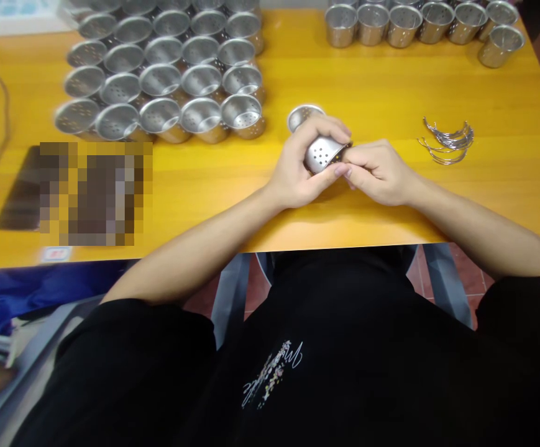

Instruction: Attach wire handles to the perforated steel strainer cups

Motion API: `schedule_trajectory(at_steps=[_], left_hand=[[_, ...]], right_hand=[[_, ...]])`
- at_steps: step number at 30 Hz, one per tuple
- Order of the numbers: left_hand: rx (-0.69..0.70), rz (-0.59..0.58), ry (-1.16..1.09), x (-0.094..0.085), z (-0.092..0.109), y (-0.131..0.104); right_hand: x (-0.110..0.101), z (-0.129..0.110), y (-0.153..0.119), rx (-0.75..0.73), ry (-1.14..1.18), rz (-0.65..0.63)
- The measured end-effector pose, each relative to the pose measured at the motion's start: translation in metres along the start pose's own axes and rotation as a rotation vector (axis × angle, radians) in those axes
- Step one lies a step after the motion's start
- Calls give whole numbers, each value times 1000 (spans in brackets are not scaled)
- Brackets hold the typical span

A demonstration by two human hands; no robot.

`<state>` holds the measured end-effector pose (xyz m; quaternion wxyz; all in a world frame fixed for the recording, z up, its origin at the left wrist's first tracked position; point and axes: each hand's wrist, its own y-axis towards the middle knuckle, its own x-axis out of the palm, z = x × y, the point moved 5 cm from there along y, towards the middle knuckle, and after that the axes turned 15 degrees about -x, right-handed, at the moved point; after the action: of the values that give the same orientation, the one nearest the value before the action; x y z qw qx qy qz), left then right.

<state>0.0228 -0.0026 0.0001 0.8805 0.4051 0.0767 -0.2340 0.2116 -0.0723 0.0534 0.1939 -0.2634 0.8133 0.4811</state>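
A perforated metal cup (324, 153) lies tilted on its side in my left hand (297, 164), whose fingers and thumb wrap round it. Its open end faces right, toward my right hand (381, 174). The right fingers are closed in a pinch at the cup's rim; whatever is between them is hidden. Just behind my left hand stands a second metal cup (303, 116), partly covered by that hand. To the right of my right hand lies a small pile of curved metal wires (451, 139).
Rows of perforated metal cups (202, 118) stand at the back left of the yellow table (195, 186). More cups (404, 28) line the back right. A dark phone-like slab (22, 192) and a blurred-out item (104, 195) lie front left. A cable (6, 105) runs along the left.
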Motion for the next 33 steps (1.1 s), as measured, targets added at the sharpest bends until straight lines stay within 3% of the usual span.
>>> schedule_trajectory(at_steps=[12,20,33], left_hand=[[-22,-71,13,-7,0,0],[-255,-57,119,-6,5,3],[-319,-13,32,-6,18,7]], right_hand=[[3,5,-5,21,14,-34],[0,0,-2,2,4,-46],[1,-3,-2,29,-5,-50]])
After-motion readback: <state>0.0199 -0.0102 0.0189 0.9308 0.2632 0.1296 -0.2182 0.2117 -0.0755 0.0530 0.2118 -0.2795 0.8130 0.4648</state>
